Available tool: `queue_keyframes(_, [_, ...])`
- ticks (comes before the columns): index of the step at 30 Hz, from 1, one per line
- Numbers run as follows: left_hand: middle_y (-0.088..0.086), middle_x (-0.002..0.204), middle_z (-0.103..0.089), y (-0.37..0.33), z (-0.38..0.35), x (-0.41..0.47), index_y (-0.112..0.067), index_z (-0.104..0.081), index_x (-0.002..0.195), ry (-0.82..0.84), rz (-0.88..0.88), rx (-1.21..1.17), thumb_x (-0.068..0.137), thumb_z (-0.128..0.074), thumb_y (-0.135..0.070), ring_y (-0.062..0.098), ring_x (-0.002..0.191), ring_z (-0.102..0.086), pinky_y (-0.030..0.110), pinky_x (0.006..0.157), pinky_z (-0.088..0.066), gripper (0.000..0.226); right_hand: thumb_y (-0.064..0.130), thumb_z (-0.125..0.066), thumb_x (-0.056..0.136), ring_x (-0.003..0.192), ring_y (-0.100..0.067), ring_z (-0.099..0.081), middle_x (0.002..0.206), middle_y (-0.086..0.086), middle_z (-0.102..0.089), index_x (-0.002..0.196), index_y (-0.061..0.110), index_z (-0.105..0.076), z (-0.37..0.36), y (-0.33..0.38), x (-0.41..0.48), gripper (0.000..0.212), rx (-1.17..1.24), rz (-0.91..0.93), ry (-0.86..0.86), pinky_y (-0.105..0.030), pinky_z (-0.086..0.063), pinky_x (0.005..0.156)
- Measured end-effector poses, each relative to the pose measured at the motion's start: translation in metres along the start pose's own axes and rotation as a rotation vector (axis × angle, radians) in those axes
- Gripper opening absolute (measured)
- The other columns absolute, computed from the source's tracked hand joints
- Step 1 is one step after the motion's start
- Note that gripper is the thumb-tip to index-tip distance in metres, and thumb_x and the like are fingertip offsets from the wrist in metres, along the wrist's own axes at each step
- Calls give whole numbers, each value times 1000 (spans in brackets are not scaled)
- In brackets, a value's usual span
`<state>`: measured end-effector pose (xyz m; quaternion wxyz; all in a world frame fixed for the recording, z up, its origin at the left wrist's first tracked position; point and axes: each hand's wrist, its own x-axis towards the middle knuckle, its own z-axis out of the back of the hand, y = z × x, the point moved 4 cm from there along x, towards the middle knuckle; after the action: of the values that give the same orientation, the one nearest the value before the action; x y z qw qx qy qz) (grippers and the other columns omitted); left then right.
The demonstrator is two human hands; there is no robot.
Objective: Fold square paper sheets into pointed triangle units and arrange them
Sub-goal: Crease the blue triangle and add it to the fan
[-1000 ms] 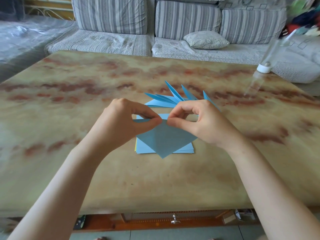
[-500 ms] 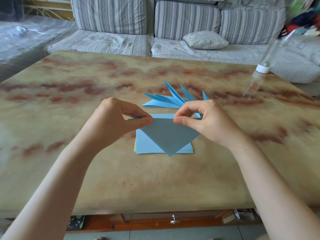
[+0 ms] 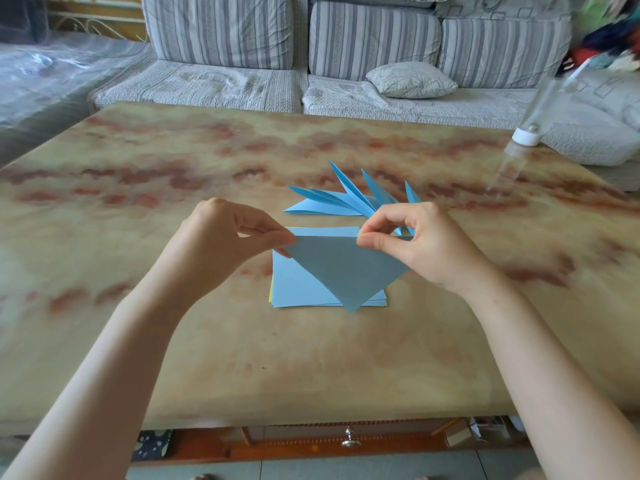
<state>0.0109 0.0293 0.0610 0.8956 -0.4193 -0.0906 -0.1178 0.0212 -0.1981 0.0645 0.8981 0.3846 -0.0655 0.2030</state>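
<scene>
Beyond the marbled desk (image 3: 173, 358) stands a striped sofa (image 3: 221, 29), while left hand (image 3: 221, 247) and right hand (image 3: 422, 247) pinch the top corners of a half-folded blue triangle (image 3: 346, 268) held over the paper stack (image 3: 298, 285), finished units (image 3: 332, 202) fanned behind; next likely comes lining up and creasing.

Folded units (image 3: 332, 202) partly hidden behind right hand (image 3: 426, 251).
</scene>
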Motion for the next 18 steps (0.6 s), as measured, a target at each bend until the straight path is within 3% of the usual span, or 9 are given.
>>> queue_keyframes(1, [-24,69,-69,1,0,0,-37,-74,67,4,-3,12,81,-71,-36,10,44,-33,22,47,-32,15,23,-73,83,75,5,-59,74,19,-67,71,35,-66,-1,-1,0,19,2,-5,0,-16,-43,78])
queue_keyframes(3, [-24,68,-69,0,-1,0,-36,-73,68,4,-16,27,83,-70,-35,11,41,-24,16,39,-22,15,23,-73,83,75,4,-59,74,18,-68,71,34,-66,-1,-2,0,18,14,-9,-7,-16,-43,78])
queue_keyframes(5, [-25,68,-69,-2,-1,-1,-36,-73,68,-5,-50,19,83,-69,-35,9,41,-24,16,38,-23,16,22,-73,83,75,3,-59,76,15,-69,72,33,-66,-1,-2,0,16,20,-10,-18,-17,-44,78])
queue_keyframes(7, [-25,68,-69,-3,-2,-2,-37,-73,72,-11,-69,-22,82,-70,-33,7,47,-40,17,45,-32,11,21,-73,84,76,-2,-60,78,11,-70,74,29,-67,-1,-3,-1,14,30,-18,-24,-18,-44,78])
queue_keyframes(9, [-22,71,-71,-2,0,-3,-34,-74,77,-26,-54,-83,76,-76,-29,-1,64,-62,10,64,-43,5,17,-72,84,79,-9,-62,81,6,-71,76,25,-68,-1,-2,-1,12,71,-22,-23,-15,-44,77])
queue_keyframes(11, [-18,77,-73,0,2,-3,-29,-75,85,-45,-37,-117,69,-81,-27,-6,81,-67,10,81,-46,17,16,-71,84,81,-13,-63,82,2,-72,77,22,-68,0,-1,-2,11,124,-27,-25,-14,-44,76])
queue_keyframes(18, [-19,80,-73,-5,1,-1,-25,-72,85,-50,-77,-387,73,-74,-19,-4,78,-68,8,74,-47,14,16,-70,84,75,-2,-63,78,9,-72,78,20,-70,-4,-4,-2,8,319,-76,3,-14,-45,74])
